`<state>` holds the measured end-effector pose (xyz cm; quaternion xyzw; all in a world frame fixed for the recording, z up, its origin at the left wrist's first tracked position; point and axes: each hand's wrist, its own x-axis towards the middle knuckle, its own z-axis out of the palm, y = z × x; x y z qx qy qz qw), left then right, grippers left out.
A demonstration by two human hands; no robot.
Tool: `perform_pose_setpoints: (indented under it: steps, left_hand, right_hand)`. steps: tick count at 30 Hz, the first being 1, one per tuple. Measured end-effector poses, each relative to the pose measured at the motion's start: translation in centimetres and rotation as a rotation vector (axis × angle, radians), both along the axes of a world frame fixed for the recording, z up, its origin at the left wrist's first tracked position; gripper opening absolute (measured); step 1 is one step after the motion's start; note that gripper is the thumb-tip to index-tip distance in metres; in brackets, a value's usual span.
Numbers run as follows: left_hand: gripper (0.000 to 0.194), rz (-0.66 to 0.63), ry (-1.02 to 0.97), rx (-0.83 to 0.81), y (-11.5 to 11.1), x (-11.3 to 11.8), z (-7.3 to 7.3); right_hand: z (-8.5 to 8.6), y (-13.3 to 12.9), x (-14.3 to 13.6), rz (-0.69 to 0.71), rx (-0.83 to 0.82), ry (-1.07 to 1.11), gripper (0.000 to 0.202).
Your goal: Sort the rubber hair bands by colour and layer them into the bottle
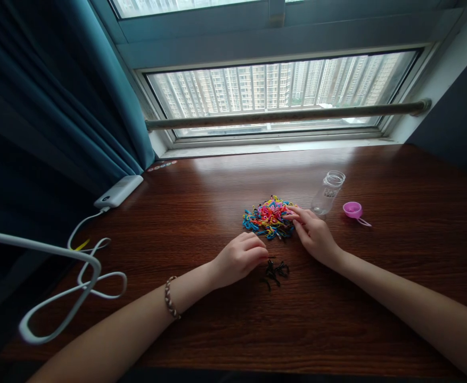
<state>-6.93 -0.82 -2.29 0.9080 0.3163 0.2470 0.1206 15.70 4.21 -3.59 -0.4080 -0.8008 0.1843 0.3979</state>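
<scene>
A heap of small multicoloured loops [271,215], which look like elastic hair ties, lies on the wooden table. My left hand [241,257] is closed just in front of the heap, its fingertips pinching a thin black hair tie [272,258]. Below those fingers is a small separate group of black hair ties [273,271]. My right hand [313,231] rests at the heap's right edge with fingers stretched out and slightly apart, the tips touching the coloured loops. Behind it stands a clear, uncapped bottle [327,194]. A pink lid with a strap [353,210] lies to the bottle's right.
The brown wooden table [201,197] runs back to a window with a metal bar [281,117]. At the left, a white power bank [119,191] lies by the blue curtain [109,96]. Its looped white cable [93,266] reaches across the table's left side.
</scene>
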Motion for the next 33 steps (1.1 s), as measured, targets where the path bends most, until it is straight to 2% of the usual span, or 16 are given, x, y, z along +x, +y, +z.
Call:
perform_pose_setpoints:
  steps: [4, 8, 12, 16, 19, 22, 26, 30, 33]
  left_hand:
    - [0.021, -0.067, 0.105, 0.024, 0.0, 0.0, 0.0]
    - [0.023, -0.008, 0.081, 0.104, 0.4, -0.4, 0.2]
    - [0.033, 0.047, 0.094, 0.222, 1.7, 0.0, 0.9]
    - [0.040, 0.077, 0.186, 0.241, 4.2, 1.2, 1.4]
    - [0.039, 0.204, 0.161, 0.235, 5.8, 1.9, 0.9]
    - [0.035, 0.287, 0.117, 0.180, 6.6, 1.9, 0.0]
    - [0.029, 0.262, 0.059, 0.110, 6.9, 1.4, -0.8]
    - [0.023, 0.227, -0.066, 0.111, 7.2, 1.0, -1.1]
    - [0.019, 0.267, -0.171, 0.101, 7.5, 0.8, -1.3]
  right_hand:
    - [-0.3, 0.7, -0.1, 0.108, -0.056, 0.048, 0.054]
    - [-1.2, 1.4, 0.0, 0.167, -0.122, 0.112, 0.060]
    - [-1.4, 1.7, 0.0, 0.159, -0.144, 0.217, 0.051]
    - [-0.8, 1.4, 0.2, 0.070, -0.140, 0.281, 0.040]
    - [-0.3, 1.0, 0.3, -0.004, -0.074, 0.232, 0.035]
    - [-0.2, 0.9, 0.2, 0.003, 0.024, 0.134, 0.038]
    - [-0.9, 1.2, -0.1, 0.085, 0.074, -0.036, 0.041]
    - [-1.4, 1.6, -0.1, 0.003, 0.066, -0.061, 0.034]
    - [-1.3, 1.6, 0.0, -0.044, 0.071, -0.030, 0.031]
